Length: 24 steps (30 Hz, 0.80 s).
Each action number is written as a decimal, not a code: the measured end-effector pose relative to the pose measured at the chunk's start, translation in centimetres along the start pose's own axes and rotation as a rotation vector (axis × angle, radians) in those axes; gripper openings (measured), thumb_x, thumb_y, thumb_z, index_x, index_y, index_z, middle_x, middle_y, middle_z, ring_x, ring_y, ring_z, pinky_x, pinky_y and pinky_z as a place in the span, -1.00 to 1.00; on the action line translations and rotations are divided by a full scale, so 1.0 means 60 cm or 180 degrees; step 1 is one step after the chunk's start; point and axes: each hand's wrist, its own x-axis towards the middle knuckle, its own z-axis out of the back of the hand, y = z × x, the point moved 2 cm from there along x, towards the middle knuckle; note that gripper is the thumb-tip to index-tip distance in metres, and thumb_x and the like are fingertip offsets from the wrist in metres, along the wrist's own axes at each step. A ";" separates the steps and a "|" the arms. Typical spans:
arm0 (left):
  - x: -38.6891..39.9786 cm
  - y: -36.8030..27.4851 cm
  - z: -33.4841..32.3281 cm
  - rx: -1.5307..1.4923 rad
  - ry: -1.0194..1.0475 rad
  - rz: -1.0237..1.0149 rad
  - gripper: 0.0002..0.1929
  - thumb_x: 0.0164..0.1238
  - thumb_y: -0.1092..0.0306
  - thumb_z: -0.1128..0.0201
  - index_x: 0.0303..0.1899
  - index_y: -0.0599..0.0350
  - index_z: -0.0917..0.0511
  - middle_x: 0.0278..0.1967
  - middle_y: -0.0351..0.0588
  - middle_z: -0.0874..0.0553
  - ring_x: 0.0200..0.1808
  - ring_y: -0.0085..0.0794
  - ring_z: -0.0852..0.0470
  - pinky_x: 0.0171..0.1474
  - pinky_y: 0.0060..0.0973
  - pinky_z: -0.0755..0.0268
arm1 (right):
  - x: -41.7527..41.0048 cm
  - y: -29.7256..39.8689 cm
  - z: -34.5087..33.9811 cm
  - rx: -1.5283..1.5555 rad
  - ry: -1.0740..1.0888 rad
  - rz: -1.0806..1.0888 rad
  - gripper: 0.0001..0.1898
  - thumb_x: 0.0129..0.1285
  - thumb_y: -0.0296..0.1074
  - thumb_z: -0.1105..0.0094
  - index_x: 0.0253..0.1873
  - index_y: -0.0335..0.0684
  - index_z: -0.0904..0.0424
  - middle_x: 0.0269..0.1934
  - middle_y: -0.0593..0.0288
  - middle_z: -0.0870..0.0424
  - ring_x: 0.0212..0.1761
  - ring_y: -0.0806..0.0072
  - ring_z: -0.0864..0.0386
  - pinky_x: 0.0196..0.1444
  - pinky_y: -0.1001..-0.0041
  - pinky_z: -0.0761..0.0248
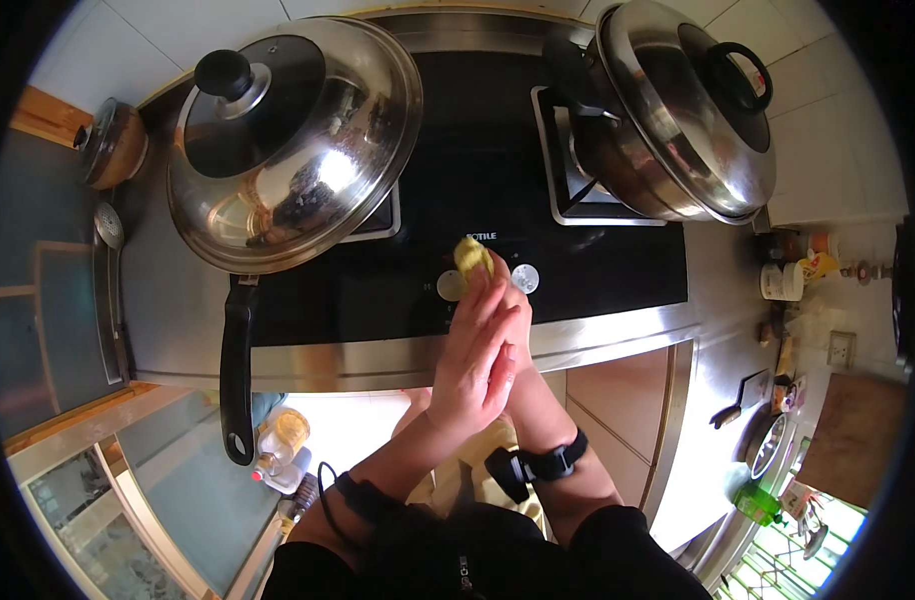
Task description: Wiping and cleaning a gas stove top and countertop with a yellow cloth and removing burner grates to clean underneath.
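My left hand and my right hand are pressed together over the front part of the black glass gas hob. A crumpled yellow-green piece sticks out at the fingertips, held between both hands. Whether it is a cloth or a sponge cannot be told. My left hand lies in front and hides much of the right palm. Two round silver control knobs, a left knob and a right knob, flank the fingers.
A lidded frying pan covers the left burner, its black handle jutting past the counter edge. On the right burner stands a lidded steel pot. A cleaver and a green bottle lie farther right. Oil bottles stand low on the left.
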 end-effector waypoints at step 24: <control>0.082 0.098 0.030 0.0275 -0.0705 0.0650 -0.60 0.45 0.41 -0.01 0.27 0.27 -0.31 0.27 0.20 -0.40 0.31 -0.01 -0.38 0.31 -0.28 -0.22 | 0.202 0.048 -0.083 -0.2902 0.1985 0.1989 -0.31 0.36 -0.08 0.20 0.49 -0.24 0.15 0.53 0.10 0.26 0.57 0.22 0.30 0.54 0.32 0.36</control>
